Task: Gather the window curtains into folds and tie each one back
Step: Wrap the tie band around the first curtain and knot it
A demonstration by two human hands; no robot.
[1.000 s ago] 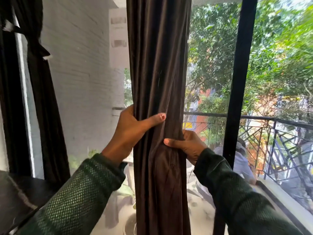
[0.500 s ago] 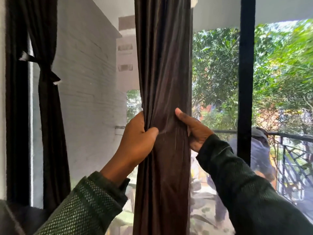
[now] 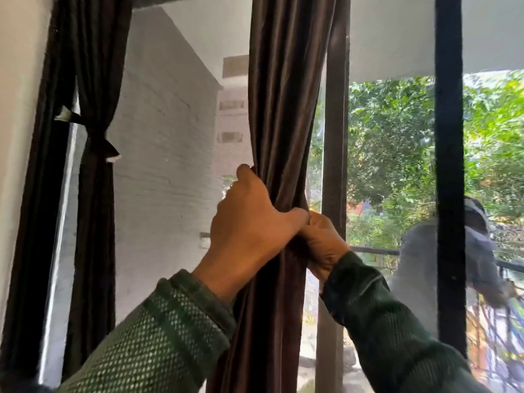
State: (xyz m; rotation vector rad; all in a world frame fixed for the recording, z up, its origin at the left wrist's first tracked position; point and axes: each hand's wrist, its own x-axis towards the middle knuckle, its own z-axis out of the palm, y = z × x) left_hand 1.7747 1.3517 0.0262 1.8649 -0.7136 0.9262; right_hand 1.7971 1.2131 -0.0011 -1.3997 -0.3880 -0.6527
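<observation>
Both hands clutch gathered brown curtain (image 3: 283,109) at window center: left hand (image 3: 249,222) wrapped round the folds, right hand (image 3: 323,245) touching it. Far left, 2nd curtain (image 3: 95,194) hangs tied back.

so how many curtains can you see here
2. One curtain hangs at the far left, already tied back with a band. The middle curtain is gripped by the left hand and right hand. Others may hang out of frame.

Two curtains (image 3: 286,109), two hands (image 3: 249,225)
</observation>
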